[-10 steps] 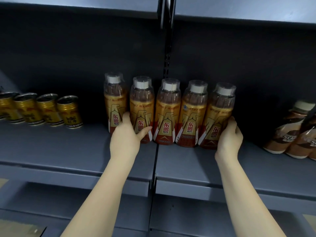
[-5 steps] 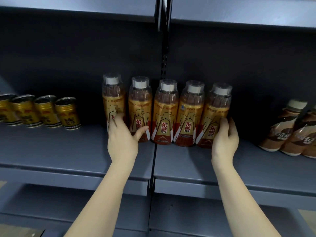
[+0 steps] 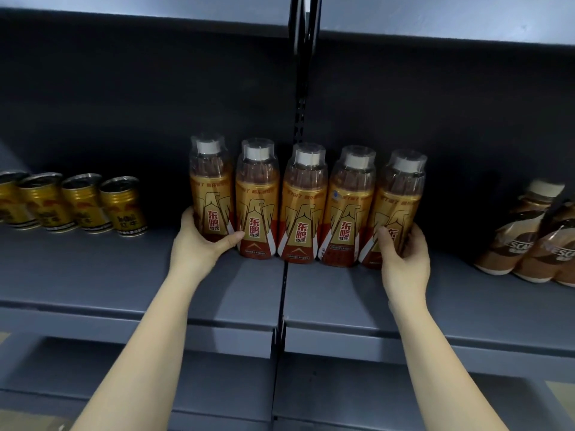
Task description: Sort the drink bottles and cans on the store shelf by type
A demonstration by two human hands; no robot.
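Note:
Several orange energy-drink bottles with white caps stand upright in a tight row at the middle of the grey shelf (image 3: 93,275). My left hand (image 3: 199,247) wraps the base of the leftmost bottle (image 3: 211,194), thumb across its front. My right hand (image 3: 403,253) grips the base of the rightmost bottle (image 3: 398,200) from the right, thumb on its label. Between them stand the other bottles (image 3: 303,206). Gold cans (image 3: 123,205) line up at the left. Brown coffee bottles (image 3: 516,234) lean together at the right edge.
The shelf's dark back panel has a slotted upright post (image 3: 300,119) behind the row. Another shelf (image 3: 155,14) hangs above and a lower shelf (image 3: 202,377) sits below. Bare shelf lies between the bottle row and the cans, and between the row and the coffee bottles.
Both hands have closed around the end bottles: the left hand shifted left onto the leftmost bottle's base, the right hand curled its thumb over the rightmost label. The row stands straighter and tighter.

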